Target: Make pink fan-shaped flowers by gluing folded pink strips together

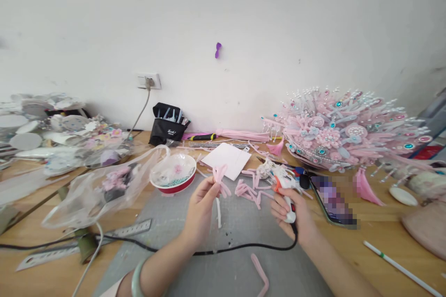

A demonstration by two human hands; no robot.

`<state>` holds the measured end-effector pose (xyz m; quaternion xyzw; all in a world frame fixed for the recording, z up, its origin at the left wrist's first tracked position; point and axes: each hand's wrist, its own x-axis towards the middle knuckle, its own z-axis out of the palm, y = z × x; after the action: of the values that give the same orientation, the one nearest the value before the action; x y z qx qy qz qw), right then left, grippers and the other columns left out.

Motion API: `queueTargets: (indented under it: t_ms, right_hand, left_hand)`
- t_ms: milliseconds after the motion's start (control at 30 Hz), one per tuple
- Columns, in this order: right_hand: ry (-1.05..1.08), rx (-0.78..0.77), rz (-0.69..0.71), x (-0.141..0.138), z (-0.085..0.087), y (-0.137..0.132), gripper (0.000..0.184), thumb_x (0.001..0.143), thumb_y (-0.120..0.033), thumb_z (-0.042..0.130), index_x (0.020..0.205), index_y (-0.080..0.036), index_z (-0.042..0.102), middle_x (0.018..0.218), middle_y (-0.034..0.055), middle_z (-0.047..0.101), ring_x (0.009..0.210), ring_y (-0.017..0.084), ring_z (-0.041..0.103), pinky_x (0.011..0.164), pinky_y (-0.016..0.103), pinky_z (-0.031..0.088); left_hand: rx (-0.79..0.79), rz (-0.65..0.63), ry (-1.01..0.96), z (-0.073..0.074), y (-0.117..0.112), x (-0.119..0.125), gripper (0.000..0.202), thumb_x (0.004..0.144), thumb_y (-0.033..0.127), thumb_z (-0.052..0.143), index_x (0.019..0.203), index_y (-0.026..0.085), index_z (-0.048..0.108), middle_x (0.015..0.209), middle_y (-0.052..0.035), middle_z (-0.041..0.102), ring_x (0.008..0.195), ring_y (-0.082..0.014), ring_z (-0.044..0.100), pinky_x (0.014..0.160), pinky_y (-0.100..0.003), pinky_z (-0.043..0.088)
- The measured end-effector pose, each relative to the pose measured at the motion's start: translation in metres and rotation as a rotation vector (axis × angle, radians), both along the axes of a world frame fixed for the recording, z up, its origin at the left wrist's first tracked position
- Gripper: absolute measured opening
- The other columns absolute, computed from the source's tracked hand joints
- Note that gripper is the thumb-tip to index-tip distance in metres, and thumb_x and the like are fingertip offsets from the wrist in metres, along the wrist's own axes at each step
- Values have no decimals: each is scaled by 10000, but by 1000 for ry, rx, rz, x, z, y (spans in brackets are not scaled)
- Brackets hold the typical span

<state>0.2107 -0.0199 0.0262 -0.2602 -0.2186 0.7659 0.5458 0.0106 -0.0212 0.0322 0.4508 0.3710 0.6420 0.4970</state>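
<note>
Over the mat [181, 241]: our left hand [201, 202] pinches a fuzzy pink stem [220, 180]; our right hand [296, 213] grips a glue gun [283, 184]. Loose stems [249, 191] lie between; round bowl [173, 174] at the mat's far-left edge.

A wooden table [383, 236] stands against the wall. A grey mat [216, 274] lies at its middle, bearing loose pink pipe cleaners [249, 192] and a black cord [244, 248]. Left of the mat lie a metal ruler [87, 243], a clear plastic bag [101, 190] and a red-rimmed bowl [173, 174]. To the right are a phone [332, 199] and a pink beaded headdress [344, 132].
</note>
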Motion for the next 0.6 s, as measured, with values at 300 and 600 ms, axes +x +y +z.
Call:
queueTargets:
  t_ms: [300, 600]
  right_hand:
    - [-512, 368, -73, -3, -11, -9, 218, 706, -308, 578, 816, -119, 578, 360, -57, 427, 351, 83, 376, 388, 209, 292]
    - [-976, 535, -59, -4, -8, -23, 277, 743, -443, 493, 728, -167, 516, 464, -44, 403, 426, 99, 377, 429, 231, 316]
  left_hand:
    - [-3, -37, 13, -2, 0, 0, 96, 758, 253, 544, 737, 162, 568, 659, 11, 506, 653, -123, 438, 642, -222, 330]
    - [-35, -134, -5, 0, -3, 2, 102, 757, 245, 541, 744, 152, 580, 635, 1, 539, 618, -126, 448, 628, -229, 339]
